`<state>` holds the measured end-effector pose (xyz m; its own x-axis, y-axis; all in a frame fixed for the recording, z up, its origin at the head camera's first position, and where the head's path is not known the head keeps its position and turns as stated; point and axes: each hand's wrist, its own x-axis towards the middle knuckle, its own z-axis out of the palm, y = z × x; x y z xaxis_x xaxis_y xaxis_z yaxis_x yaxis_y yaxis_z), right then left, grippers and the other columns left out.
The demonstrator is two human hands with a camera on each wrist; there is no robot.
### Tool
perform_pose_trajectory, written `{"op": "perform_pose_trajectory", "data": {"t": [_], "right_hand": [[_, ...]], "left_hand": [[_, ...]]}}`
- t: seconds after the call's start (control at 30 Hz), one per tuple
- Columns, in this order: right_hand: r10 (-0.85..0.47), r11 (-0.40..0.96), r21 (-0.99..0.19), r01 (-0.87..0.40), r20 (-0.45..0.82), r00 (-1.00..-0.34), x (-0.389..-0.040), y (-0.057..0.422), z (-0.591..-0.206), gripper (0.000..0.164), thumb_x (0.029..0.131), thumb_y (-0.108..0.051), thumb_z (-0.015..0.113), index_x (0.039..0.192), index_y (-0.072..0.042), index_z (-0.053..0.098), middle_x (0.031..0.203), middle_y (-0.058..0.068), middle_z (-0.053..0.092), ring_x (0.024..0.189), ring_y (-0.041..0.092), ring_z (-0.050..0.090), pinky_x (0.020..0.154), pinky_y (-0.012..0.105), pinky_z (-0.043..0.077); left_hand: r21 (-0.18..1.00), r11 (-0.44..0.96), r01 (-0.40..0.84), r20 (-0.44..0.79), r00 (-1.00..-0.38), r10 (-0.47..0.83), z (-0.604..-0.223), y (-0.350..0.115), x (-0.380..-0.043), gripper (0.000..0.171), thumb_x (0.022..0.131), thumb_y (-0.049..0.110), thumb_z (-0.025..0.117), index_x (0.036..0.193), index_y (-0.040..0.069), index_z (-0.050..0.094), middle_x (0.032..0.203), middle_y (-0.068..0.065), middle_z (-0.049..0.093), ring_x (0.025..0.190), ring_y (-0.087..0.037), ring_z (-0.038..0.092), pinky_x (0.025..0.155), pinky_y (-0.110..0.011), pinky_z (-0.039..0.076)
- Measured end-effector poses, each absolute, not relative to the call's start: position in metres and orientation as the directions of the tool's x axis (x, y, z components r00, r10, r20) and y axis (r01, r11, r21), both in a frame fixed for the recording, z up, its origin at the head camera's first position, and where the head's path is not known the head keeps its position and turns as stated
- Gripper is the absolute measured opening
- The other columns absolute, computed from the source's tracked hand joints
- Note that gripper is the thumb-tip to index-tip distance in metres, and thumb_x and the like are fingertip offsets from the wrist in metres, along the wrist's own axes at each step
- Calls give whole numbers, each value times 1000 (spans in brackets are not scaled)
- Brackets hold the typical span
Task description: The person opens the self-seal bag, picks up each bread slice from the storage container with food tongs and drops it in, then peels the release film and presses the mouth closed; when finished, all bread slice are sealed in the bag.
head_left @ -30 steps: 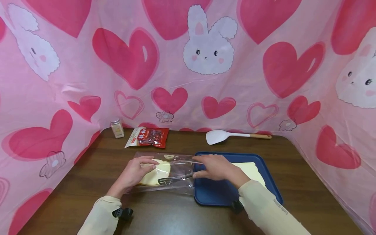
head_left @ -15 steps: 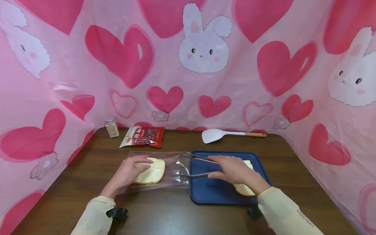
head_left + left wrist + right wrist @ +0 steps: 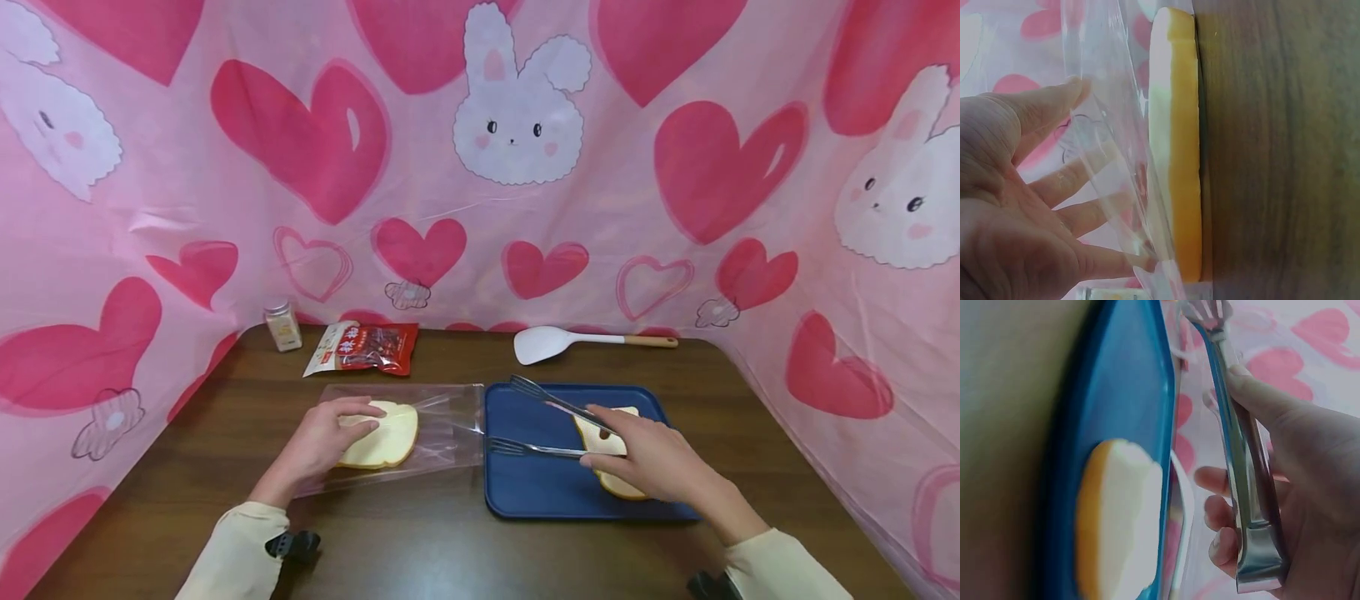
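My right hand [image 3: 652,454] holds metal tongs [image 3: 573,409] above the blue tray [image 3: 536,496]; their two slotted ends stand apart with nothing between them. Beneath the hand, a bread slice [image 3: 622,486] lies on the tray, partly covered by the hand. To the left, a clear plastic bag [image 3: 450,446] lies flat with another bread slice [image 3: 390,440] in it. My left hand [image 3: 326,437] is at the bag's left part, over that slice's edge. In the left wrist view its fingers [image 3: 1063,181] are spread and fairly straight against the bag's raised film [image 3: 1107,119].
Along the back lie a red and white food packet [image 3: 367,347] and a white spatula [image 3: 543,343] with a wooden handle. A small jar [image 3: 282,327] stands at the back left. Pink heart-patterned cloth [image 3: 420,183] encloses the brown table [image 3: 420,542] behind and at the sides.
My right hand has drawn the tongs rightward out of the bag and over the tray, their ends spread apart. The slice stays in the bag, and my left hand stays at the bag.
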<state>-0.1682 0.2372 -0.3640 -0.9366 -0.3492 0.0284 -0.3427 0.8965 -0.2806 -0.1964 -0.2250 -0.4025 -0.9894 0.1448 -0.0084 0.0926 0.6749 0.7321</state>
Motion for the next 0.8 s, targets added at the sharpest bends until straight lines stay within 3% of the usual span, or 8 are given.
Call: {"op": "perform_pose_trajectory", "data": {"t": [0.13,0.27,0.4,0.67,0.8], "right_hand": [[-259,914,-302,-270,78,-963,-143,262,-371,85,91,-63,74,154,-12,52,112,0,72,102,24,69,78,52,59],[-165,927,-328,-183,85,-983,-119,284,-380,87,91,-62,74,155,-10,50,114,5,71,99,22,67,77,53,59],[-72,938,-343,-58,-28,-997,-101,303,-387,90,91,-62,75,156,-8,46,125,18,69,103,28,68,84,63,59],[64,930,-341,135,-213,-975,-80,326,-394,93,93,-64,70,157,-5,37,104,4,65,91,23,61,74,50,58],[102,934,-315,170,-221,-970,-71,334,-401,94,95,-67,66,157,-2,35,103,8,66,92,27,63,76,56,58]], "left_hand": [[719,683,125,19,-987,160,-400,-222,-196,24,100,23,74,122,16,80,151,-24,59,142,-53,47,112,-74,38],[710,687,154,46,-984,173,-398,-220,-196,22,99,21,74,119,14,81,150,-25,60,141,-53,49,112,-73,40],[704,692,156,51,-984,170,-399,-219,-197,20,99,20,74,117,14,82,148,-25,61,140,-53,51,112,-71,41],[712,688,138,51,-988,144,-401,-221,-196,21,100,21,73,117,14,81,150,-24,60,143,-53,48,113,-72,38],[720,685,111,28,-991,132,-400,-221,-196,22,101,22,72,120,14,81,153,-22,58,146,-52,44,114,-73,36]]}}
